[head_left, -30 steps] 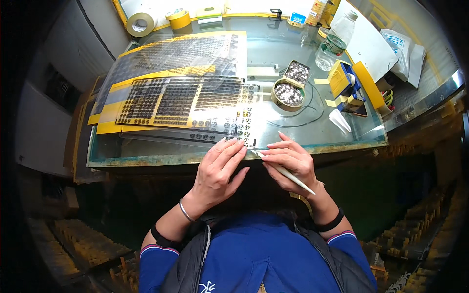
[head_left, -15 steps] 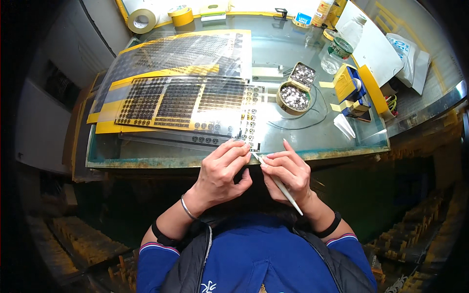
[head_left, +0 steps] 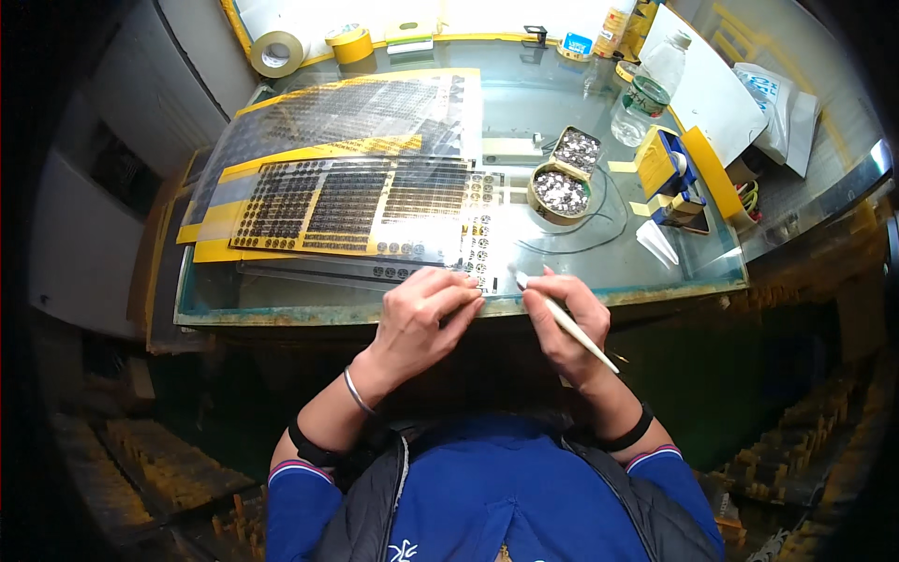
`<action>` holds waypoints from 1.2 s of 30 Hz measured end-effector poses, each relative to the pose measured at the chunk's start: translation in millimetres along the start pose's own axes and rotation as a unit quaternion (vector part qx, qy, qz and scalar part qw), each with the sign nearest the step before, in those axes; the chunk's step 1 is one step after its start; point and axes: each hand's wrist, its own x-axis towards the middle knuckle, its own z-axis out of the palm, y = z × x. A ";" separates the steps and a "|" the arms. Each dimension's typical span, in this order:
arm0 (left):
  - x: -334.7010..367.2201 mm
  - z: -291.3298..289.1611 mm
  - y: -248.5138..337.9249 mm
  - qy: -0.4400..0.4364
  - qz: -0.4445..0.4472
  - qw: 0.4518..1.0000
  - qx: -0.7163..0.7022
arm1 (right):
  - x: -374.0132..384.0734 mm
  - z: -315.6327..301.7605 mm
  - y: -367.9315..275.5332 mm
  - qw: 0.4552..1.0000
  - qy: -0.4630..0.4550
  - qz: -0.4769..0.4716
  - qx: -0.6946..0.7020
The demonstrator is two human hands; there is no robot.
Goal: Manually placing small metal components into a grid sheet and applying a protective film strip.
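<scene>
My right hand [head_left: 569,323] grips a slim, white, pen-shaped tool [head_left: 582,337], its blurred pale tip pointing up and left over the glass near the table's front edge. What kind of tip it has is too blurred to tell. To its left, my left hand [head_left: 426,314] has thumb and fingers drawn together at the near end of a clear film strip [head_left: 479,245] printed with dark round marks. Anything pinched there is hidden by the fingers. Farther left, a clear film sheet [head_left: 346,208] with rows of dark round prints lies over yellow-edged sheets [head_left: 211,251].
Beyond my right hand stand a round tin [head_left: 560,194] and a square tin [head_left: 576,150] of small pale and dark bits, beside a thin dark cable [head_left: 599,245]. A blue tape dispenser [head_left: 676,178], folded white paper [head_left: 657,242], a clear bottle [head_left: 641,108] and tape rolls [head_left: 277,54] sit around the glass table.
My right hand has moved right, drawing the white tool's tip away from my left fingertips. My left thumb has closed up toward its fingers. The view has shifted slightly.
</scene>
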 end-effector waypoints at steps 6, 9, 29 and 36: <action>26.2 -9.6 -6.0 -0.095 -0.043 0.994 -0.021 | 10.9 8.1 6.5 0.995 -0.095 -0.007 -0.008; 35.8 -13.4 -4.6 -0.181 -0.079 0.979 -0.041 | 10.7 10.9 6.1 0.996 -0.083 -0.034 -0.015; 41.2 -9.5 -12.4 -0.259 0.128 0.953 0.088 | 6.6 10.4 11.6 0.995 -0.068 -0.060 -0.039; 56.1 -27.1 -16.4 -0.300 0.097 0.948 -0.037 | 5.7 9.6 11.4 0.996 -0.070 -0.037 -0.034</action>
